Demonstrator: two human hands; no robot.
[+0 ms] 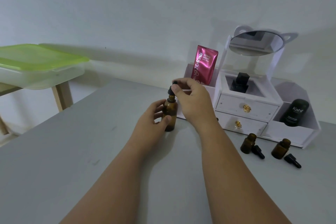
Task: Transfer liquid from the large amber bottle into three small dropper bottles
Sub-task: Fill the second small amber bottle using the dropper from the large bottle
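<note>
The large amber bottle (pixel 171 112) stands upright on the grey table (pixel 72 151), with my left hand (pixel 151 116) wrapped around its body. My right hand (pixel 190 96) pinches its black dropper cap (pixel 172 90) just above the bottle's open neck. To the right, two small amber dropper bottles (pixel 247 143) (pixel 280 148) stand uncapped. Beside each lies a black dropper cap (pixel 258 151) (pixel 292 160). A third small bottle is not visible.
A white drawer organiser (pixel 245 109) with a mirror (pixel 256 42) stands at the back right, holding a pink pouch (pixel 204 64), a black bottle (pixel 239 82) and a black Kahf tube (pixel 295 112). A green-lidded plastic box (pixel 36 65) rests on a wooden stand at left.
</note>
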